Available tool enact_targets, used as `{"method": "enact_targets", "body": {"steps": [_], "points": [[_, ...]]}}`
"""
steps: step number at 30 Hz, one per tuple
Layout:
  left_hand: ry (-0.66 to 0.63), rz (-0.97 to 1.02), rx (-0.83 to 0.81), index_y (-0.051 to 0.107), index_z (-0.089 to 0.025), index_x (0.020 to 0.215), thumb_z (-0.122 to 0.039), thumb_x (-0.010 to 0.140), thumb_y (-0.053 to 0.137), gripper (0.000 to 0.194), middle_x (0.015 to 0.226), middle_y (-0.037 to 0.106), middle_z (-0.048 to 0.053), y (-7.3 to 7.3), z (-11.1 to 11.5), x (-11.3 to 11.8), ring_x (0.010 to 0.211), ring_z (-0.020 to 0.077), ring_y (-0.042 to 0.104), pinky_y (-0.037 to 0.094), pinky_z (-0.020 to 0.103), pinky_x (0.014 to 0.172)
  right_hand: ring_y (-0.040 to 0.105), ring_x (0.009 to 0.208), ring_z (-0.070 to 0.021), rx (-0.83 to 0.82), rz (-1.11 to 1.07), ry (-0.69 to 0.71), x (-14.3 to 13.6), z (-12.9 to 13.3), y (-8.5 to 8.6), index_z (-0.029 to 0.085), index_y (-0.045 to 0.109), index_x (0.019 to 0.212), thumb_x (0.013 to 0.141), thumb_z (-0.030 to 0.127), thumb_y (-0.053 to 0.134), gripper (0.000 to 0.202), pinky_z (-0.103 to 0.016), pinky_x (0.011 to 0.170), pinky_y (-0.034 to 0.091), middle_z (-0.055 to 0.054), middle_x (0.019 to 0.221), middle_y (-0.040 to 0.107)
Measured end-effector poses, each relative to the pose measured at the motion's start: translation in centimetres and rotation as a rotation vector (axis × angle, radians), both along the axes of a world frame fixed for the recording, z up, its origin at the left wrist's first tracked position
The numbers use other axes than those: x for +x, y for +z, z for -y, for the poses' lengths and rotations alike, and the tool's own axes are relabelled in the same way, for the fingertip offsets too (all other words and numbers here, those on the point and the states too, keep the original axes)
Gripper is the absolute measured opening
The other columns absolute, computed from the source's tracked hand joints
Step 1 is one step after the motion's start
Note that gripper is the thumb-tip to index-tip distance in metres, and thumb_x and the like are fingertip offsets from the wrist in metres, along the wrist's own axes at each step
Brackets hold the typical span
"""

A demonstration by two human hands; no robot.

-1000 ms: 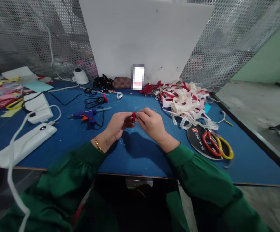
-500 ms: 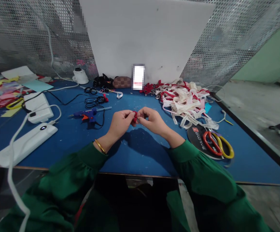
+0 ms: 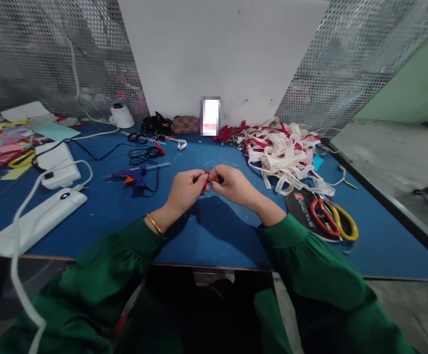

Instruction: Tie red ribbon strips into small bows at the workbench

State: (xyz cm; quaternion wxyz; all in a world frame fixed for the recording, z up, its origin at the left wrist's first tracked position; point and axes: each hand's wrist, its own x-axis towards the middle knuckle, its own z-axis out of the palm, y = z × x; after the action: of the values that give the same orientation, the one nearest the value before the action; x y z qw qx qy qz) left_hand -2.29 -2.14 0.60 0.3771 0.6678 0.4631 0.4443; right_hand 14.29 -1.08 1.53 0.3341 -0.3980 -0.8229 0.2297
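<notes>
A small piece of red ribbon, perhaps a bow, is pinched between both hands over the middle of the blue table. My left hand is closed on its left side, with thumb and fingertips together. My right hand is closed on its right side, the fingers curled in. Fingers cover most of the ribbon, so its exact shape is hidden. Left of my left hand lies a blue glue gun with an orange trigger. Right of my right hand is a heap of white and red ribbons.
Red- and yellow-handled scissors rest on a black disc at right. A white power bank and a power strip with cables lie at left. Behind stand a phone and a checkered pouch.
Both hands have shifted only slightly around the red ribbon, and less of it shows between the fingers. The things on the table stay in place.
</notes>
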Motion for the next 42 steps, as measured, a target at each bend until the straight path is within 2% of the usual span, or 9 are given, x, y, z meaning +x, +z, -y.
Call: {"method": "enact_targets", "body": {"steps": [5,8,14,20,26,28,31,34,42], "points": [[0.004,0.191,-0.172,0.065,-0.014,0.068,-0.029,0.081,0.058,0.022,0.058,0.06,0.0,0.0,-0.2,0.1,0.047,0.0095,0.052,0.044,0.022,0.049,0.047,0.068,-0.0115,0.089,-0.022,-0.022,-0.1,0.2,-0.1,0.018,0.054,0.075,0.077,0.01,0.051,0.009,-0.024,0.064,0.034,0.0,0.075,0.053],[-0.05,0.295,-0.236,0.065,-0.014,0.067,-0.028,0.078,0.059,0.018,0.057,0.059,0.0,0.3,-0.3,0.0,0.049,0.0097,0.052,0.043,0.022,0.05,0.046,0.068,-0.0111,0.123,-0.044,-0.043,-0.3,0.3,-0.3,0.018,0.054,0.077,0.077,0.011,0.051,0.008,-0.024,0.063,0.034,-0.001,0.079,0.054],[-0.119,0.182,-0.122,0.065,-0.015,0.065,-0.019,0.076,0.056,0.015,0.061,0.061,0.0,0.6,-0.2,-0.1,0.052,0.0095,0.052,0.043,0.023,0.055,0.04,0.056,-0.0092,-0.187,-0.09,0.038,0.5,-0.2,0.1,0.017,0.055,0.076,0.078,0.017,0.05,0.006,-0.025,0.055,0.029,0.004,0.062,0.051],[-0.063,0.137,-0.068,0.068,-0.016,0.071,-0.02,0.075,0.057,0.012,0.062,0.062,0.0,0.4,-0.2,-0.1,0.054,0.0102,0.052,0.044,0.023,0.056,0.044,0.057,-0.009,-0.199,-0.214,-0.024,-0.1,-0.1,-0.3,0.018,0.056,0.075,0.08,0.019,0.049,0.008,-0.023,0.055,0.032,0.003,0.064,0.056],[-0.075,0.207,-0.068,0.069,-0.015,0.074,-0.024,0.079,0.056,0.016,0.065,0.063,0.001,0.6,-0.1,0.0,0.056,0.0107,0.055,0.048,0.024,0.06,0.054,0.063,-0.0108,-0.386,-0.422,0.03,-0.3,-0.1,-0.3,0.016,0.057,0.079,0.083,0.026,0.054,0.011,-0.025,0.063,0.042,-0.001,0.073,0.061],[-0.061,0.224,-0.071,0.07,-0.015,0.078,-0.024,0.079,0.056,0.016,0.065,0.063,0.0,0.8,-0.1,0.0,0.055,0.0103,0.054,0.048,0.024,0.059,0.054,0.062,-0.011,-0.319,-0.445,-0.033,-0.5,0.0,-0.3,0.016,0.058,0.078,0.082,0.025,0.055,0.01,-0.025,0.061,0.041,0.0,0.07,0.061],[-0.06,0.224,-0.073,0.069,-0.014,0.077,-0.023,0.079,0.058,0.015,0.064,0.063,0.0,0.9,-0.1,0.0,0.055,0.0099,0.054,0.047,0.024,0.058,0.051,0.063,-0.0119,-0.093,-0.359,-0.149,-0.8,0.3,-0.5,0.017,0.061,0.08,0.083,0.02,0.055,0.007,-0.025,0.06,0.038,0.0,0.07,0.06],[-0.058,0.26,-0.081,0.068,-0.014,0.076,-0.023,0.079,0.058,0.014,0.064,0.063,0.0,0.8,-0.1,0.0,0.055,0.0101,0.054,0.047,0.023,0.058,0.053,0.071,-0.0136,0.1,-0.256,-0.191,-0.9,0.6,-0.6,0.019,0.063,0.08,0.084,0.017,0.055,0.009,-0.026,0.065,0.039,-0.002,0.076,0.06],[-0.094,0.209,-0.06,0.067,-0.015,0.075,-0.024,0.082,0.055,0.017,0.064,0.062,0.0,0.7,0.1,0.0,0.057,0.0109,0.055,0.047,0.024,0.061,0.054,0.081,-0.0164,0.18,-0.134,-0.134,-0.6,0.6,-0.3,0.02,0.055,0.083,0.093,0.02,0.044,0.015,-0.028,0.073,0.04,-0.004,0.085,0.057]]}}
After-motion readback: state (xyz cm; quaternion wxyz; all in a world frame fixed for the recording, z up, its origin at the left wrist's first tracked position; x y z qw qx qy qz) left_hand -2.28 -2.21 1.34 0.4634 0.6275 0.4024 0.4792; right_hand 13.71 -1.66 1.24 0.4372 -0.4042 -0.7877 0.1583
